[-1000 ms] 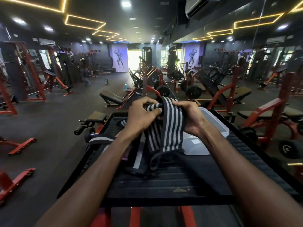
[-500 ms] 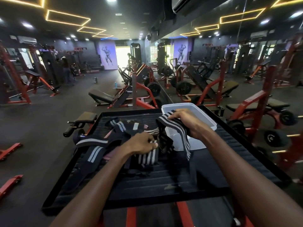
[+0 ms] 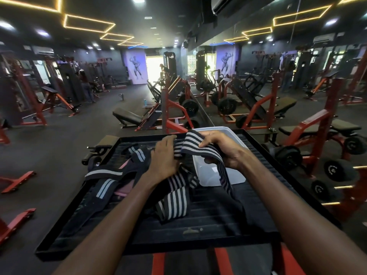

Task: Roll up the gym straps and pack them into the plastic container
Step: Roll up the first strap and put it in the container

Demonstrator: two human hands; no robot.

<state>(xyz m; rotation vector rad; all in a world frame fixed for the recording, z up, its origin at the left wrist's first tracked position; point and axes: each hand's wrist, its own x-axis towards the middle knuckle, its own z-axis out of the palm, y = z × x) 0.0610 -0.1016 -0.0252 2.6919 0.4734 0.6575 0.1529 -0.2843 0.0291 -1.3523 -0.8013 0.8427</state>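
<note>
Both hands up over the black tabletop [image 3: 208, 233], left hand [image 3: 164, 159] and right hand [image 3: 222, 149] gripping the striped strap [image 3: 195, 144] with curled fingers; plastic container [image 3: 224, 175] at two o'clock, remaining straps [image 3: 111, 175] at ten.

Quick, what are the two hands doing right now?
Left hand: grips the striped strap.
Right hand: pinches the same strap.

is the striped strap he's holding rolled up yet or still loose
Still loose. The striped strap stretches flat between the left hand and right hand, and its tail hangs unrolled onto the black tray.
</note>
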